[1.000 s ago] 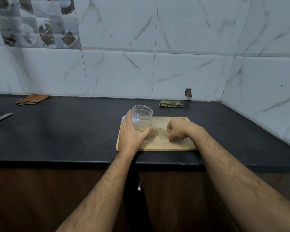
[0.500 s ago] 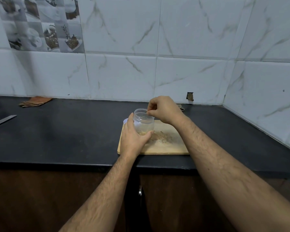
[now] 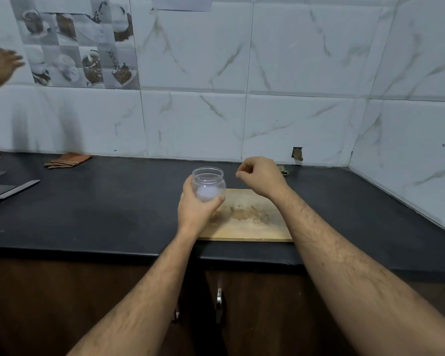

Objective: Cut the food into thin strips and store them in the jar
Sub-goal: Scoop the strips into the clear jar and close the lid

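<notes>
Here the clear plastic jar (image 3: 208,184) stands upright and lidless, gripped by the left hand (image 3: 196,210) at the left end of the wooden cutting board (image 3: 252,227); something pale shows low inside it, too blurred to identify. The left fingers curl round the jar's far side, with the thumb (image 3: 216,201) pressed against its near wall. The right hand (image 3: 261,177) hovers just right of the jar's mouth, above the board's back edge, fingertips pinched together; whether they hold any food cannot be told. A scatter of brownish shredded food (image 3: 247,214) lies in the middle of the board, which sits at the front edge of the black counter (image 3: 113,209). A knife (image 3: 10,192) lies at the counter's left edge, a folded orange cloth (image 3: 67,160) at its back edge by the marbled white wall tiles (image 3: 293,60). Another person's hand (image 3: 0,65) shows blurred at the upper left.
</notes>
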